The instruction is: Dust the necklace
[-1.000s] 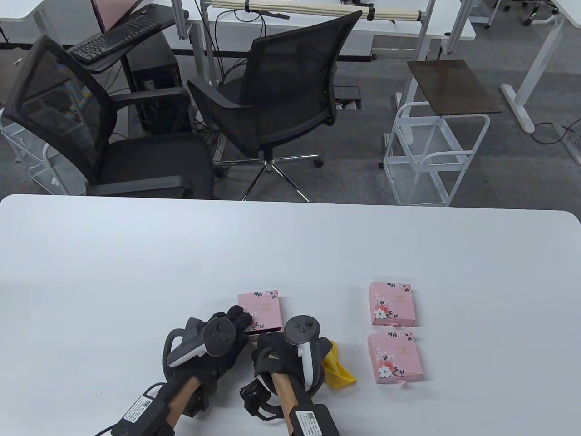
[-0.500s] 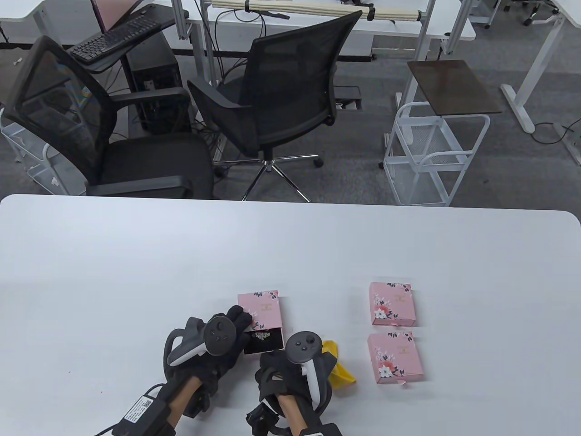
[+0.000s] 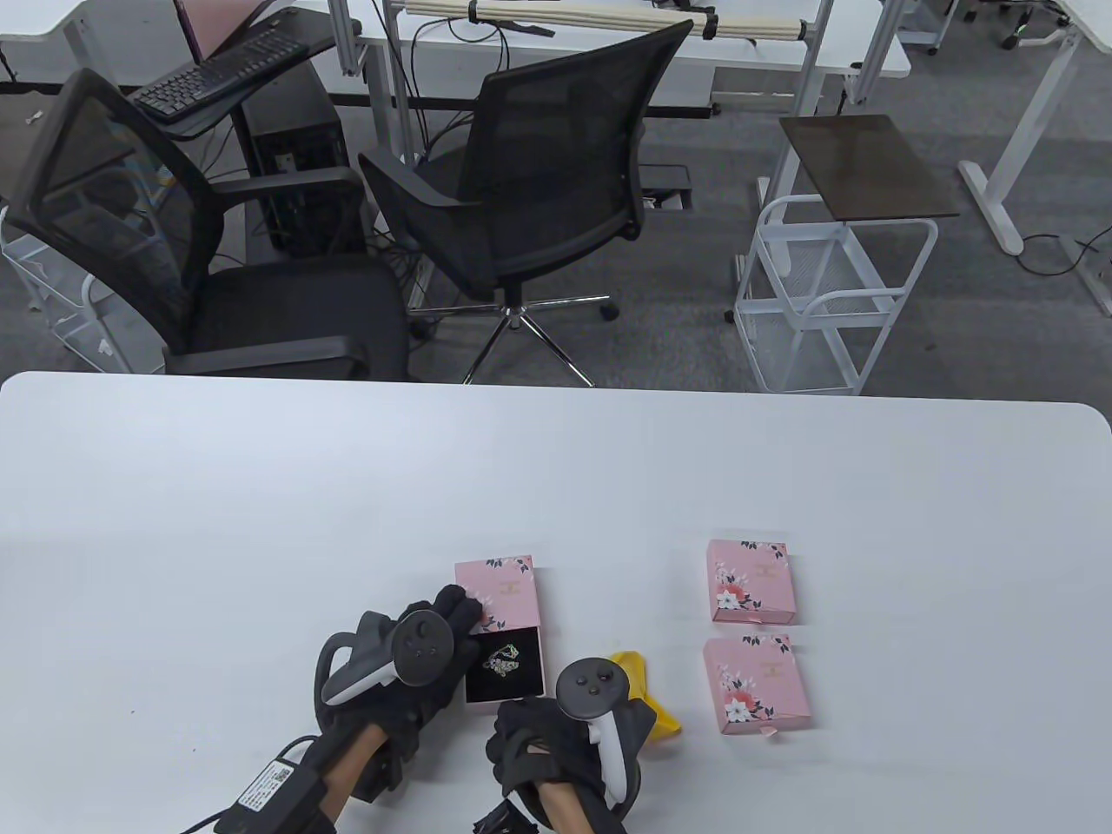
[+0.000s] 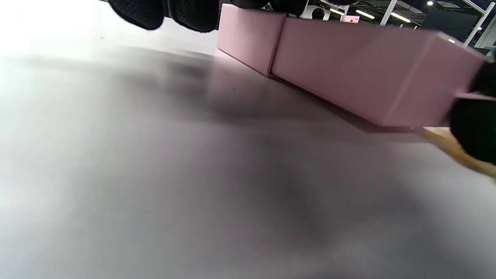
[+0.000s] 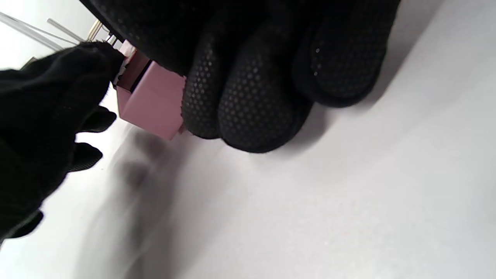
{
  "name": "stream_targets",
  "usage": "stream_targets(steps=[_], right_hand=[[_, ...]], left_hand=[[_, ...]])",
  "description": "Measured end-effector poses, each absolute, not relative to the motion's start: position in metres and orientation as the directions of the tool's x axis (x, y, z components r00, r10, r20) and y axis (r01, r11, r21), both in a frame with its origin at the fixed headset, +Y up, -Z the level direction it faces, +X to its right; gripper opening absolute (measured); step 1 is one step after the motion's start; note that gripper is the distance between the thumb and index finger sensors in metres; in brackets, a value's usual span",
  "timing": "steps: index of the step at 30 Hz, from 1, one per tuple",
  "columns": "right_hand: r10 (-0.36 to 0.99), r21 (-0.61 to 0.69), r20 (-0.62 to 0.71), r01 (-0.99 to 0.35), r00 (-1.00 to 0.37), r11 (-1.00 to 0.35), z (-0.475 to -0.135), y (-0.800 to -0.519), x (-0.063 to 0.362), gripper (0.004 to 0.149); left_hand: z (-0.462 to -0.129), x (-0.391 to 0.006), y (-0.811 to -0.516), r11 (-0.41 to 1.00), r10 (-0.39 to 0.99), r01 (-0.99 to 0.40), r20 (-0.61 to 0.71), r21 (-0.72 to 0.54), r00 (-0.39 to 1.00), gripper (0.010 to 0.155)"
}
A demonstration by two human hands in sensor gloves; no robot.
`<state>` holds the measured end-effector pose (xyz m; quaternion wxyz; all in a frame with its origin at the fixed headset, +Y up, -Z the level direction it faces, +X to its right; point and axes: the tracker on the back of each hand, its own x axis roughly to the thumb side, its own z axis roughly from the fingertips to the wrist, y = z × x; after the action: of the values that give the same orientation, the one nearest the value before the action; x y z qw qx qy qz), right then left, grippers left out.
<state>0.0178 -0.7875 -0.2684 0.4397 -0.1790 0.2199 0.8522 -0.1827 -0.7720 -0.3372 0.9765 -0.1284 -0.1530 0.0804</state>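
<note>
An open office formed the background, with two black mesh chairs (image 3: pixel 521 174) and a white wire trolley (image 3: pixel 825 295) standing beyond the far edge of a wide white table (image 3: pixel 261 478). Near the table's front edge, slightly left of centre, a small glittering necklace (image 3: pixel 501 658) was lying on the black lining of a pink cardboard drawer (image 3: pixel 506 667), which had been slid out of its pink floral sleeve (image 3: pixel 499 593) towards the front edge. Half a second before, only part of that lining had been exposed; a second before, the drawer had been all but closed. The necklace was therefore now uncovered and could be judged ready to be lifted out or wiped where it lay.

The sleeve was steadied by the left hand (image 3: pixel 417 669), whose fingers were curled over its left side; whether it was truly gripped or only pressed could not be told with certainty. The right hand (image 3: pixel 556 738) was at the drawer's front end, and in the right wrist view its fingertips (image 5: pixel 248 112) were seen bunched against the drawer's pink corner, apparently pinching a tab there.

A crumpled yellow cloth (image 3: pixel 647 695) was lying untouched just right of the right hand. Two more closed pink floral boxes (image 3: pixel 754 634) were set well to the right, one behind the other.
</note>
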Motion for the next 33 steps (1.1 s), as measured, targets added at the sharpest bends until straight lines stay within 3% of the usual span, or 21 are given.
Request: stream_targets(steps=[11,15,19,24,27,33], right_hand=[[0.665,0.253,-0.471,-0.811,-0.58,-0.528,-0.261,-0.787,0.015,0.037],[0.656,0.282,-0.434,-0.785,-0.617,-0.551,-0.261,-0.784,0.017,0.044],[0.631,0.309,-0.324,-0.709,-0.705,-0.634,-0.266,-0.762,0.023,0.048],[0.614,0.243,-0.204,-0.648,-0.762,-0.722,-0.28,-0.733,0.025,0.04],[0.563,0.142,-0.068,-0.567,-0.823,-0.811,-0.295,-0.729,0.015,0.039],[0.237,0.073,0.144,-0.229,-0.961,-0.971,-0.301,-0.74,-0.012,0.04]], left_hand=[[-0.338,-0.183,-0.773,0.96,0.175,-0.103,0.272,-0.259,0.946,0.059],[-0.336,-0.184,-0.773,0.964,0.181,-0.112,0.284,-0.242,0.942,0.06],[-0.332,-0.189,-0.756,0.965,0.233,-0.188,0.278,-0.181,0.932,0.061],[-0.319,-0.202,-0.721,0.957,0.288,-0.281,0.29,-0.065,0.913,0.061],[-0.304,-0.206,-0.707,0.939,0.329,-0.345,0.31,-0.003,0.892,0.061],[-0.289,-0.213,-0.712,0.937,0.339,-0.35,0.299,-0.018,0.892,0.061]])
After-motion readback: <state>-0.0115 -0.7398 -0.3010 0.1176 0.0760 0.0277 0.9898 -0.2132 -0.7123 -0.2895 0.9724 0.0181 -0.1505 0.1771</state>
